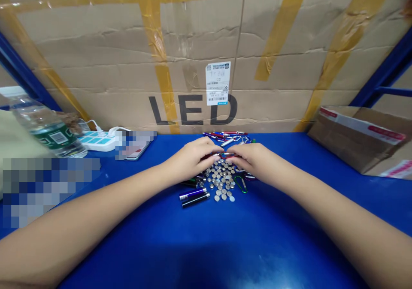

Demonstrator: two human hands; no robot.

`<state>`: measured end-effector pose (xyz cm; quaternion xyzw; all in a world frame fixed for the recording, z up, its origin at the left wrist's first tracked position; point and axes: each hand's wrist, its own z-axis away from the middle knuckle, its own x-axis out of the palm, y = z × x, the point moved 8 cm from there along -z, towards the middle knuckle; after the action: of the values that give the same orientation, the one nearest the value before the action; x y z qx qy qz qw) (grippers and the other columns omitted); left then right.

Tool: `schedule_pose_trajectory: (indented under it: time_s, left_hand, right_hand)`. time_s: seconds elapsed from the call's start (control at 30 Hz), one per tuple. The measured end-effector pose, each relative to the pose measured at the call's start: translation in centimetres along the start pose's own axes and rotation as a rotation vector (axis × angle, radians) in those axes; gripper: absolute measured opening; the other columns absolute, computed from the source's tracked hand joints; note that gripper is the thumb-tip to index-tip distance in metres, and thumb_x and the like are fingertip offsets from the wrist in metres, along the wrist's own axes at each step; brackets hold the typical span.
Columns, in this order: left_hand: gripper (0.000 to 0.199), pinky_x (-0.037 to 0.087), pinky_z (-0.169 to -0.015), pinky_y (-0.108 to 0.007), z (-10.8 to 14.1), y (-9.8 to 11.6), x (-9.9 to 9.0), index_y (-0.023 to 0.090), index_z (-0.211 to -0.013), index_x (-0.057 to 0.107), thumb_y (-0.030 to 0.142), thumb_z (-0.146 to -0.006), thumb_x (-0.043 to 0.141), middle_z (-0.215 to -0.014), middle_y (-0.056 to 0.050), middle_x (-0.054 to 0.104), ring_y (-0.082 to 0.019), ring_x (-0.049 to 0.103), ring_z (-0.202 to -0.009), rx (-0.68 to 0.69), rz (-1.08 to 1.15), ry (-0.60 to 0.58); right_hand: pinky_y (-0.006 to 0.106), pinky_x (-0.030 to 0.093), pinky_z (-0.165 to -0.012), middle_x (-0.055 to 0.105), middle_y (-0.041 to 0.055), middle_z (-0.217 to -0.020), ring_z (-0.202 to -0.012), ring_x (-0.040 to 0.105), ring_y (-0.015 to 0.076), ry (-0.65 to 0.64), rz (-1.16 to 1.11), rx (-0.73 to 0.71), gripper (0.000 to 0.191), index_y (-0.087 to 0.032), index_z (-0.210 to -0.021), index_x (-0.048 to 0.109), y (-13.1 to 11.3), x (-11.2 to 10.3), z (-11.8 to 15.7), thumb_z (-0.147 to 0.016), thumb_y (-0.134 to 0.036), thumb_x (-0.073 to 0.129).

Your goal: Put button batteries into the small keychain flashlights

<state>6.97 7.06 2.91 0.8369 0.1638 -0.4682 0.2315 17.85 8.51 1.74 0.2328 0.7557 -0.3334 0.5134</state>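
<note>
The left grip and right grip pinch a small red carabiner between their fingertips, just above a heap of button cells on the blue bench. Two penlights lie just beside the heap.

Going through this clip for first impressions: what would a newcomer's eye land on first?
A heap of silver button cells sits mid-frame on the blue worktop, with the left hand and right hand meeting over its far edge. Behind them, a taped cardboard carton printed "LED" fills the top of the view.
</note>
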Motion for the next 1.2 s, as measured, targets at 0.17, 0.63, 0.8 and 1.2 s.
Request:
schedule_pose_trajectory:
  time_s: [0.17, 0.63, 0.8, 1.2]
  left_hand:
    - [0.022, 0.047, -0.086, -0.031, -0.2, 0.2, -0.2, 0.018, -0.109, 0.064, 0.024, -0.094, 0.049, -0.099, -0.006, 0.063, -0.015, 0.058, -0.095, -0.036, 0.065, -0.017]
    - [0.022, 0.047, -0.079, -0.031, -0.5, 1.5, -1.0, 0.014, -0.099, 0.06, 0.026, -0.096, 0.041, -0.093, -0.007, 0.065, -0.018, 0.06, -0.089, -0.097, -0.028, 0.034]
    - [0.025, 0.044, -0.073, -0.029, -0.5, 1.8, -0.9, 0.016, -0.092, 0.06, 0.028, -0.097, 0.039, -0.088, -0.005, 0.066, -0.017, 0.059, -0.082, -0.168, -0.019, 0.007]
    - [0.031, 0.042, -0.067, -0.028, -0.5, 1.7, -0.4, 0.016, -0.084, 0.058, 0.032, -0.097, 0.036, -0.081, -0.003, 0.063, -0.016, 0.057, -0.075, -0.23, -0.096, -0.092]
  right_hand:
    - [0.025, 0.037, -0.064, 0.059, 0.003, -0.074, -0.066, 0.052, 0.0142, -0.018, -0.041, 0.007, 0.02, -0.017, -0.082, 0.055, 0.1, 0.2, 0.2, -0.091, -0.021, 0.038]
    - [0.025, 0.025, -0.044, 0.028, -0.0077, -0.048, -0.042, 0.023, 0.0094, -0.044, -1.028, 0.174, 0.039, -0.023, -0.063, 0.03, -1.2, 2.5, 0.4, -0.096, -0.045, 0.025]
    - [0.026, 0.032, -0.053, 0.048, -0.0016, -0.065, -0.056, 0.043, 0.0132, 0.105, -0.369, 0.21, 0.023, -0.022, -0.078, 0.038, -0.4, 0.4, 0.9, -0.093, -0.039, 0.035]
    - [0.031, 0.025, -0.053, 0.061, 0.0091, -0.072, -0.058, 0.054, 0.0213, 0.061, 0.282, 0.253, 0.025, -0.018, -0.09, 0.043, -0.8, 0.1, 0.7, -0.096, -0.032, 0.022]
